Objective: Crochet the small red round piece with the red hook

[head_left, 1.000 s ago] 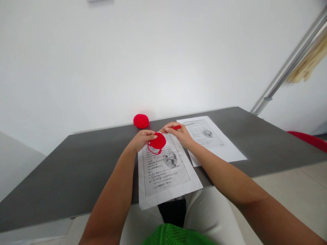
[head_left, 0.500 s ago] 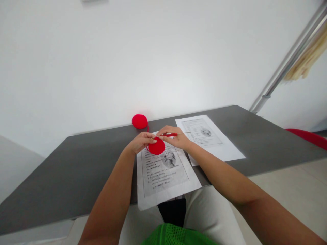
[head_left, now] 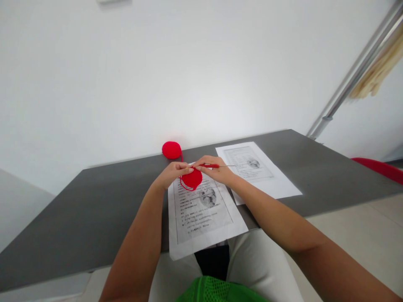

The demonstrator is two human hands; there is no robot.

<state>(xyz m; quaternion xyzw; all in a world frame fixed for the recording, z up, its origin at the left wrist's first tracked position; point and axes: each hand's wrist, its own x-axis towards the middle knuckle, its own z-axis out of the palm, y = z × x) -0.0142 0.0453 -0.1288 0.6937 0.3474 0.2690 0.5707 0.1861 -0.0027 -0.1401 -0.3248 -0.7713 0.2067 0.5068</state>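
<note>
Between my hands hangs a round red crochet piece (head_left: 192, 179). My left hand (head_left: 173, 172) pinches it at its upper left edge between thumb and fingers. A crochet hook (head_left: 211, 166) with a red handle lies in the fingers of my right hand (head_left: 218, 170), its thin metal shaft sticking out to the right. The hook's tip is hidden at the edge of the piece, where both hands' fingertips meet. A loop of red yarn (head_left: 186, 188) droops below the left fingers. Behind, a red yarn ball (head_left: 171, 150) rests near the wall, with a strand running down to my left hand.
Under my hands a printed sheet (head_left: 201, 226) lies over the front edge of the dark grey table (head_left: 126, 209). A second printed sheet (head_left: 267, 184) is to the right. A white wall (head_left: 201, 75) stands behind, and a red chair (head_left: 378, 167) is at the far right.
The red yarn loop under my left hand hangs lower and wider than before. The hook handle has turned slightly in my right hand. Both hands have barely shifted.
</note>
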